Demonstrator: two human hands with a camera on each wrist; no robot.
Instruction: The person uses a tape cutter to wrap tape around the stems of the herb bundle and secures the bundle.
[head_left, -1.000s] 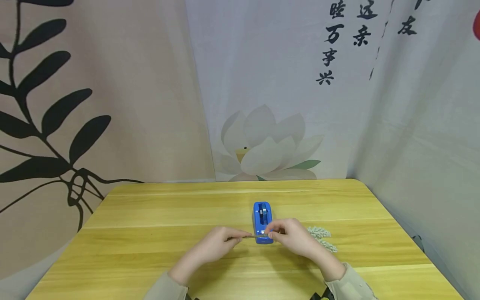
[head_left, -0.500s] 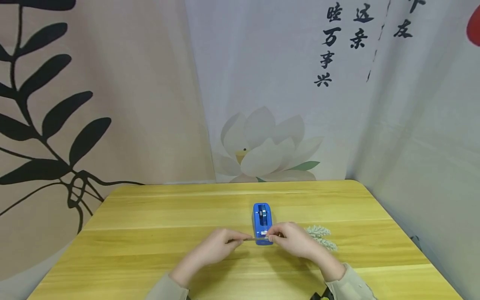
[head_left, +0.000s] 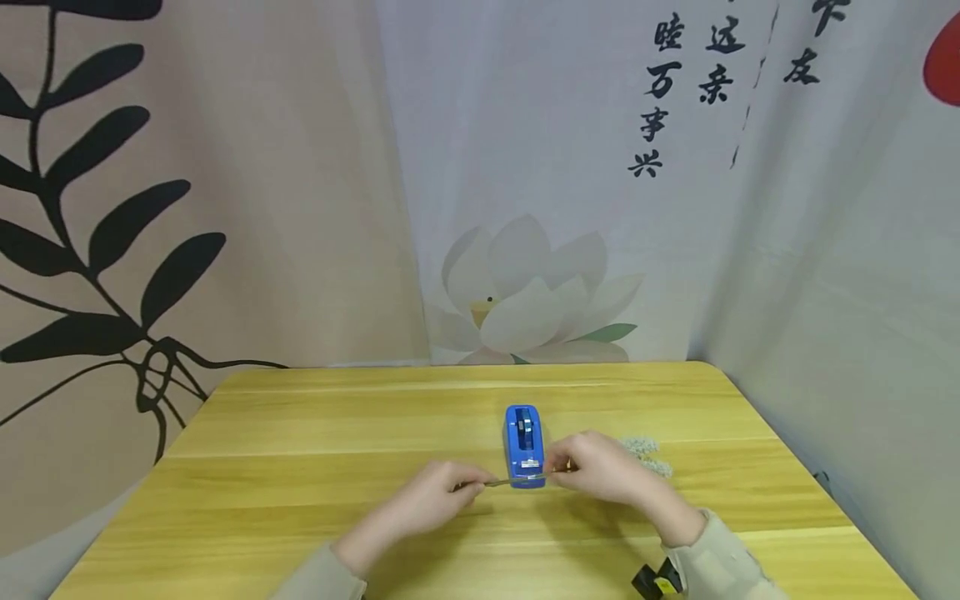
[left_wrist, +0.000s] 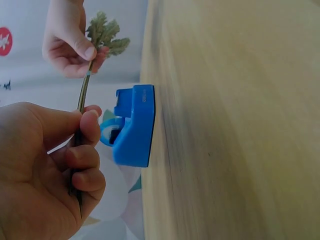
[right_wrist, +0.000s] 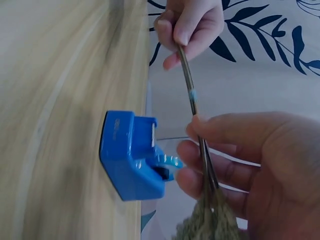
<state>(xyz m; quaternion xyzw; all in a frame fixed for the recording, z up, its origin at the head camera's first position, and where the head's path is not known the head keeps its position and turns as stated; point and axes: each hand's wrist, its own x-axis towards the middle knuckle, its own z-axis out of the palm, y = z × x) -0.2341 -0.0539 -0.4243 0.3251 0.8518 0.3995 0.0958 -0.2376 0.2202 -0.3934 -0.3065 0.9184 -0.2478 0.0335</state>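
Note:
My left hand (head_left: 437,498) pinches the lower end of a thin bundle of stems (right_wrist: 187,75), its fingers curled round them in the left wrist view. My right hand (head_left: 600,468) pinches the same stems near the pale green leaves (left_wrist: 106,35) of the sprig. Between the hands, a small light-blue shiny band, like tape (right_wrist: 193,95), circles the stems. The bundle is held above the table, in front of a blue tape dispenser (head_left: 523,460), which has a tape roll (right_wrist: 167,165) in it. In the head view my right hand partly hides the leaves.
The dispenser stands on a wooden table (head_left: 300,433) with its far edge against a printed curtain (head_left: 300,208). Another curtain (head_left: 840,317) borders the right side. A black object with a yellow mark (head_left: 648,582) shows beside the right sleeve.
My right hand has moved slightly right along the stems, leaving more of them bare between the hands. The left hand still holds the stem ends, nearly in place. The dispenser stays put.

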